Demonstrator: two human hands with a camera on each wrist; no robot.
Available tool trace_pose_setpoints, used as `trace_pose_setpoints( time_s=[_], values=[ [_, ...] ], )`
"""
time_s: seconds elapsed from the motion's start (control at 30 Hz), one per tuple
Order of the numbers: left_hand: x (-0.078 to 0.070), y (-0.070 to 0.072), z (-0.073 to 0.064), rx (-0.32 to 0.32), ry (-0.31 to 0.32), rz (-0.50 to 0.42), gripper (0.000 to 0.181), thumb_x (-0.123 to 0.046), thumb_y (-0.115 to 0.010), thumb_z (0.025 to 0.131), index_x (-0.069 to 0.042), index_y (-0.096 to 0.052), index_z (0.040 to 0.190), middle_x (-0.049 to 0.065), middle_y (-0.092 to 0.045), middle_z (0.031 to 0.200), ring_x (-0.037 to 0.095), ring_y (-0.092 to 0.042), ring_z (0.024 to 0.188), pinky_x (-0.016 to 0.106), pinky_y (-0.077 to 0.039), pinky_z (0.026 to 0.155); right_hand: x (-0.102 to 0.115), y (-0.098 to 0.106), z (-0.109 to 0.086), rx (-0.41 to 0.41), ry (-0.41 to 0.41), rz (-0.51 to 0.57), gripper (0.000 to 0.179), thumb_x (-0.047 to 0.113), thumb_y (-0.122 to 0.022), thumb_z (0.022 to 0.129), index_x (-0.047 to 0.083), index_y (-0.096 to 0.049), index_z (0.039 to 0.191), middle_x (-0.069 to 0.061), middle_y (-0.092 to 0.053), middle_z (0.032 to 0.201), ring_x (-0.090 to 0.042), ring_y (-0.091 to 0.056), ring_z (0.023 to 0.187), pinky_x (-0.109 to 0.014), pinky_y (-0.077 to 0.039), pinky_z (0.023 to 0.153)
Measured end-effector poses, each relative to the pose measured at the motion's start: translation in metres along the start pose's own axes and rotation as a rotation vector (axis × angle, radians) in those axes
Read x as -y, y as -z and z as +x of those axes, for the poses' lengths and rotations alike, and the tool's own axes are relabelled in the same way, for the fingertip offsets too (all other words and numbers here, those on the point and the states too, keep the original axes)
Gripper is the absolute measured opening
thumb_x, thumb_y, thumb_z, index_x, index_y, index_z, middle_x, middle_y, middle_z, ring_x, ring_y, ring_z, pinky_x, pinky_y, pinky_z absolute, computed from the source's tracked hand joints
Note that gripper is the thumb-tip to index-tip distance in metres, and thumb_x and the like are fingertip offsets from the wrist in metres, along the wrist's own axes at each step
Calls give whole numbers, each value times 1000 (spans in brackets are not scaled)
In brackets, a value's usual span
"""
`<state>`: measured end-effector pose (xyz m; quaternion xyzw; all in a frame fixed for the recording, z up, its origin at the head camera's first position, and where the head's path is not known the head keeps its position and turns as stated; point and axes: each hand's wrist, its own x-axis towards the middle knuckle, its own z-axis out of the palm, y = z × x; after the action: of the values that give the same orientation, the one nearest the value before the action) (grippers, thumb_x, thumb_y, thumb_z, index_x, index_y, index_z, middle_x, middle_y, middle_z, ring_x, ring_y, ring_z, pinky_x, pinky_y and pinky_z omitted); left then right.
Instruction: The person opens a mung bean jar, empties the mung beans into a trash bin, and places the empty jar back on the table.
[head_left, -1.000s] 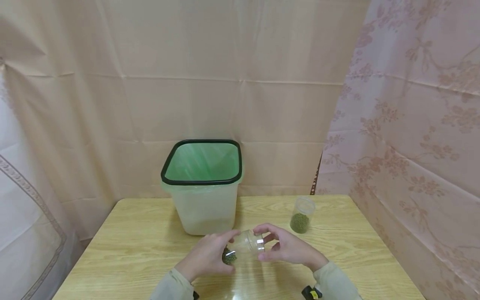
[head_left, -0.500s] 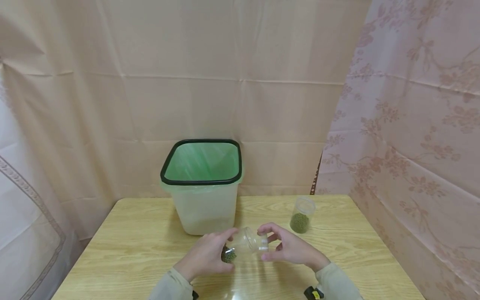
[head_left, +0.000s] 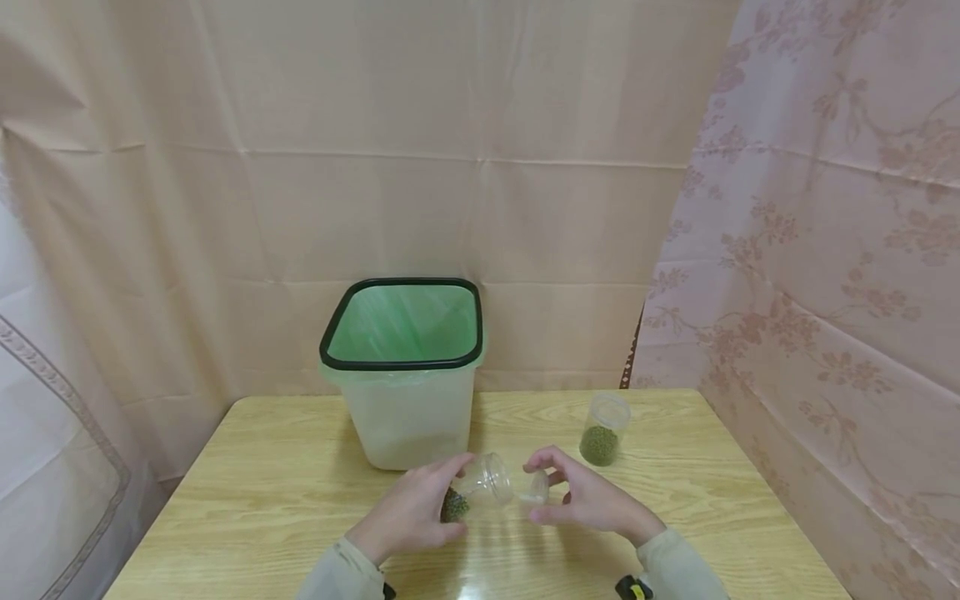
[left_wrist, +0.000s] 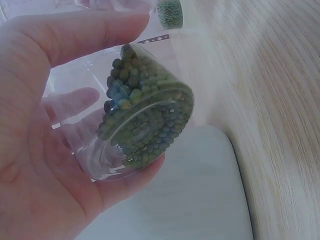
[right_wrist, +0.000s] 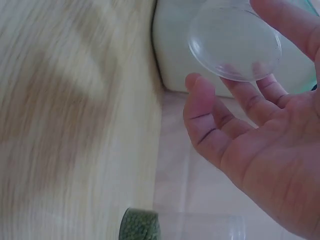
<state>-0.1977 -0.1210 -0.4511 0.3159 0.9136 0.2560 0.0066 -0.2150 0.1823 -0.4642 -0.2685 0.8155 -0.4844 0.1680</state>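
Observation:
My left hand (head_left: 415,508) grips a clear plastic jar (head_left: 487,481) tipped on its side, mouth to the right. Green mung beans (left_wrist: 142,107) lie heaped toward its base, between thumb and fingers in the left wrist view. A short gap to the right, my right hand (head_left: 583,498) holds the jar's clear round lid (right_wrist: 235,42) by its edge, with fingertips showing through it. The jar's neck is uncovered. Both hands are low over the wooden table (head_left: 255,492).
A second clear jar (head_left: 602,429), part filled with green beans, stands at the back right of the table. Behind my left hand is a whitish bin (head_left: 408,421) with a green liner and black rim (head_left: 401,365). Beige curtains (head_left: 360,208) hang beyond the table's back edge.
My right hand has drawn the lid off the jar's mouth and moved right, opening a gap. My left hand and the jar have shifted only slightly.

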Motion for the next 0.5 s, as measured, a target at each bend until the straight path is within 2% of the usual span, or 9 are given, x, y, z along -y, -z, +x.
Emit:
trace_pose_setpoints(
  time_s=[0.3, 0.5],
  values=[
    [1, 0, -1, 9, 10, -6, 80, -24, -85, 80, -10, -46, 148, 3, -64, 130, 21, -62, 117, 46, -51, 98, -20, 5, -6, -38, -23, -137, 74, 29, -79, 90, 3, -43, 149, -18, -50, 144, -37, -54, 121, -49, -53, 88],
    [2, 0, -1, 16, 14, 5, 80, -24, -85, 80, -8, -47, 148, 4, -63, 132, 21, -61, 117, 47, -50, 99, -26, 7, -8, -48, -34, -141, 75, 30, -80, 89, 0, -44, 148, -22, -49, 145, -41, -53, 122, -52, -53, 91]
  ],
)
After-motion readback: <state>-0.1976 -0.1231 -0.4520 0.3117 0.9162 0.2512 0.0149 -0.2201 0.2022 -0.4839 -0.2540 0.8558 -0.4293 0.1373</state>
